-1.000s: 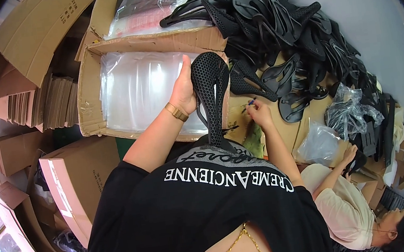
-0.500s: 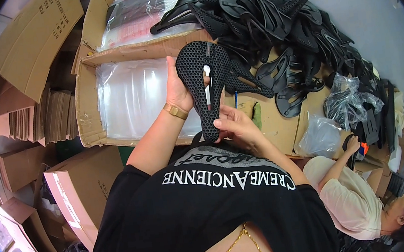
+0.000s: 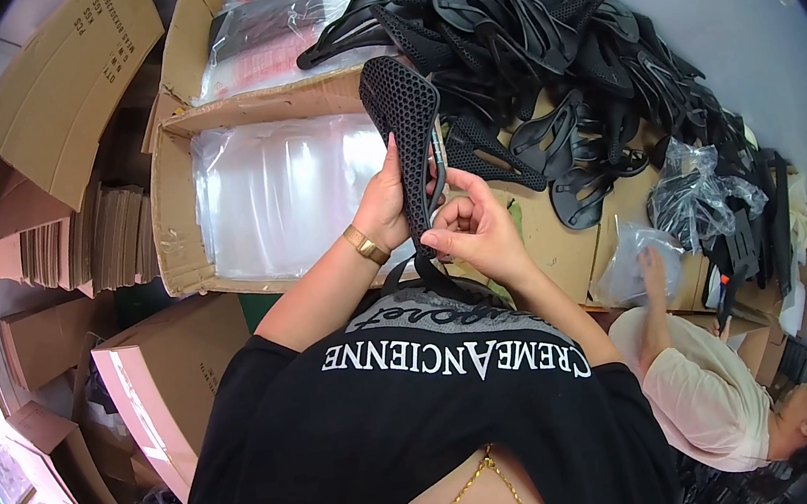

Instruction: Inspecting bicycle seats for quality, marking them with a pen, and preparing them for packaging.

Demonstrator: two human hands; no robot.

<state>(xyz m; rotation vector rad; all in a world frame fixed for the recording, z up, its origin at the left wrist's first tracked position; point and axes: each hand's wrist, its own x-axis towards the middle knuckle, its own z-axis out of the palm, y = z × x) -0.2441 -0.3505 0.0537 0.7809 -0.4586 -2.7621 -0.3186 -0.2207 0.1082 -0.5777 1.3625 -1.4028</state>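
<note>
A black bicycle saddle (image 3: 404, 121) with a perforated honeycomb top stands nearly upright in front of my chest, its wide end up. My left hand (image 3: 384, 204), with a gold bracelet on the wrist, grips it from the left side. My right hand (image 3: 474, 228) pinches the saddle's lower narrow part and rail from the right. Both hands hold the same saddle above the edge of a cardboard box.
An open cardboard box (image 3: 180, 219) of clear plastic bags lies ahead. A big heap of black saddles (image 3: 552, 62) covers the floor to the right. Another person (image 3: 702, 387) sits at lower right, handling a plastic bag (image 3: 632, 264). Flattened cartons (image 3: 50, 84) are stacked to the left.
The saddle has turned from showing its top to near edge-on. My right hand came from the floor at the right onto the saddle's lower end.
</note>
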